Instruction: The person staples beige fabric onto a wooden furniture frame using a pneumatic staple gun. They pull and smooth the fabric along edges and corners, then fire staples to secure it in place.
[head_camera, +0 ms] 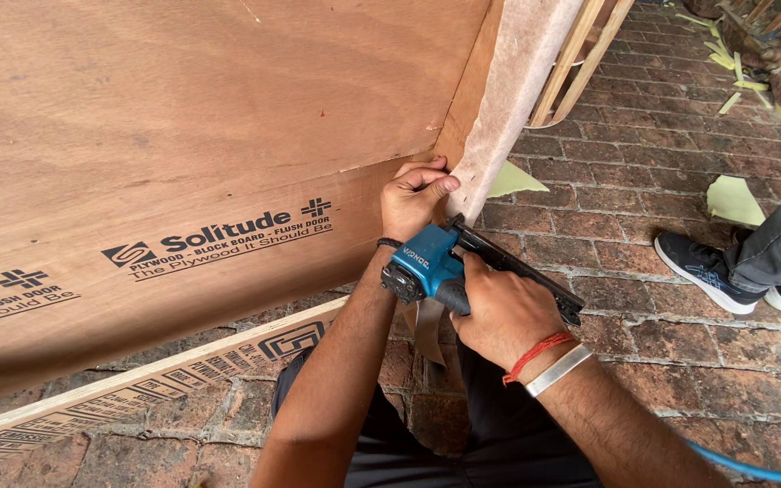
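A: What fills the left? 
B: A big plywood board standing on edge over the brick floor; a pale fabric strip wraps its right edge

A: And the hands? 
B: The left hand presses that strip against the board's edge, fingers curled together on it; the right hand is clamped round the blue pneumatic stapler, nose at the strip just below the left hand

A: Anything far right? 
B: Another person's dark shoe; green scraps near it
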